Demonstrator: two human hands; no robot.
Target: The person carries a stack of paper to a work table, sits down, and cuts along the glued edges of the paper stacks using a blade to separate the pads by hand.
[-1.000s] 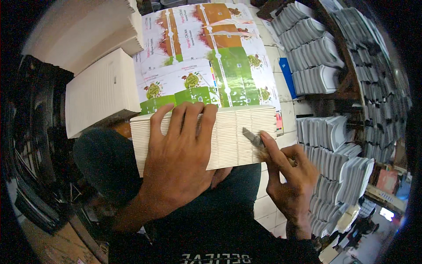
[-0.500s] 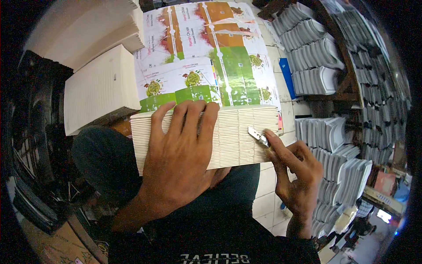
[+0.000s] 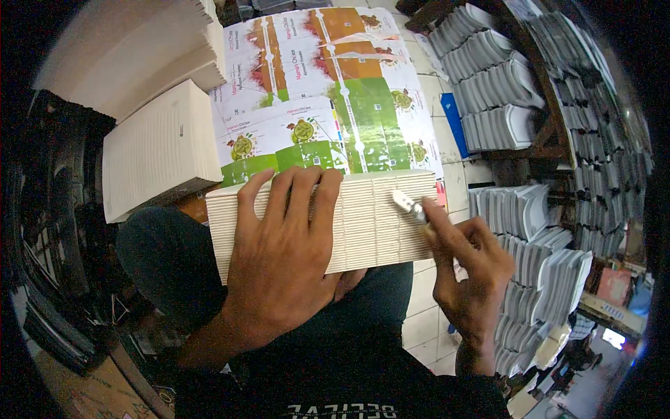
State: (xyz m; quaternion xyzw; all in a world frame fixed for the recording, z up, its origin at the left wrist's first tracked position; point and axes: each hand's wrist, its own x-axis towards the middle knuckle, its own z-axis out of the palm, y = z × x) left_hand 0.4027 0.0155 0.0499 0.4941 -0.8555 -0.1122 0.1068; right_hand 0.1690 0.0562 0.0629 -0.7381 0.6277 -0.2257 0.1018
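Note:
A thick stack of cream paper sections lies across my lap, its ribbed spine side facing up and crossed by rows of stitching thread. My left hand spreads over its left half, fingers along the ribs and thumb at the near edge, gripping it. Between the thumb and fingers of my right hand is a small metal cutter. Its tip is over the right part of the spine, close to a stitch row. Motion blur hides whether the blade touches the paper.
Printed sheets in green, brown and white cover the surface ahead. To the left stands a lined paper block, with a taller cream stack behind. Piled booklets fill the right side, near a blue flat piece on the tiled floor.
The cutter has tilted slightly and shifted a little up and left along the stitching. The stack has moved slightly left. My left hand keeps its hold.

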